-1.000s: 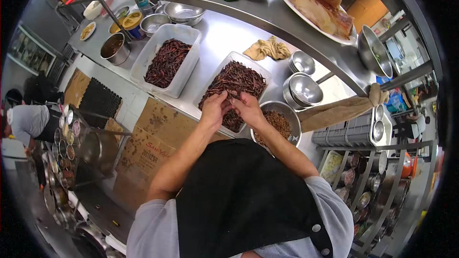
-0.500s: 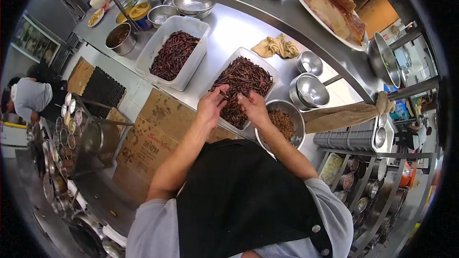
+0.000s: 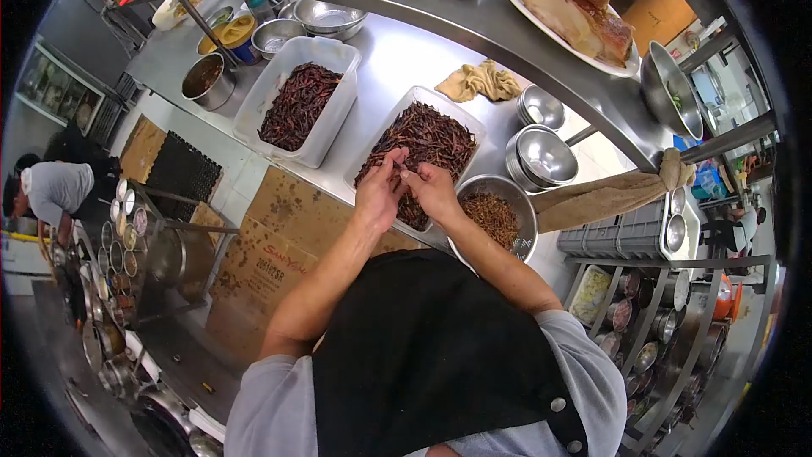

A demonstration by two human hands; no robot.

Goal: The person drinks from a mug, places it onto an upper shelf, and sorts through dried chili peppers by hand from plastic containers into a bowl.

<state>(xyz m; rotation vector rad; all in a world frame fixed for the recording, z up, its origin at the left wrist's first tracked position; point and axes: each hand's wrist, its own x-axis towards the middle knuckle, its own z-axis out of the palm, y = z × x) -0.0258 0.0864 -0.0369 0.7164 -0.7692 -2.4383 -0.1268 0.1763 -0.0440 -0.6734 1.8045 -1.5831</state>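
Over a white plastic tub (image 3: 474,132) of dark red dried chilies (image 3: 431,133), my two hands meet, fingertips nearly touching. My left hand (image 3: 380,193) has its fingers curled round what seems to be a dried chili, mostly hidden by the fingers. Pinched closed at the same spot is my right hand (image 3: 433,192), apparently on that chili too. Just right of my right wrist stands a perforated metal colander (image 3: 530,220) holding brownish bits (image 3: 490,218), perhaps stems or seeds. A deeper plastic tub (image 3: 337,110) of dried chilies (image 3: 302,108) stands to the left.
A crumpled tan cloth (image 3: 479,82) and stacked metal bowls (image 3: 548,156) lie beyond the tub. Overhead, a steel shelf (image 3: 474,27) carries a plate of meat (image 3: 568,4). Cardboard (image 3: 279,237) covers the floor at left. Another person (image 3: 59,186) bends over at far left.
My right hand has moved left and my left hand has turned inward, so the fingertips now come together. The whole view has shifted slightly.
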